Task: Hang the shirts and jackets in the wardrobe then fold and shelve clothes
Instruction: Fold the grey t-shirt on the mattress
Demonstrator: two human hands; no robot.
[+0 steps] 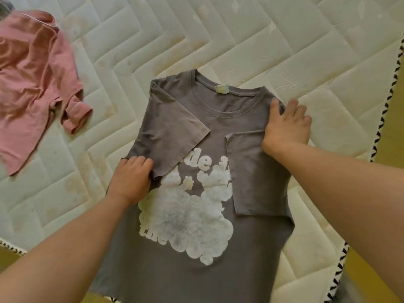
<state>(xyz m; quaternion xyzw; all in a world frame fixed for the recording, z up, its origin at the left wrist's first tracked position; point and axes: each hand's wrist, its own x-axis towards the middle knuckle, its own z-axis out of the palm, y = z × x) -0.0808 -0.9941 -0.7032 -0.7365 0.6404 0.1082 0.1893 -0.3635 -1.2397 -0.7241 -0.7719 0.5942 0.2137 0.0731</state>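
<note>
A grey T-shirt (192, 248) with a white cloud print lies face up on the mattress, neck pointing away from me. Both short sleeves are folded inward over the chest. My left hand (131, 180) holds the shirt's left edge at the base of the folded left sleeve, fingers curled over the fabric. My right hand (286, 125) lies on the right shoulder, fingers spread, pressing the fold down.
A crumpled pink shirt (32, 79) lies at the far left of the quilted white mattress (153, 40). The mattress edge with black-and-white trim (380, 123) runs down the right side. Yellow floor (393, 106) shows beyond it.
</note>
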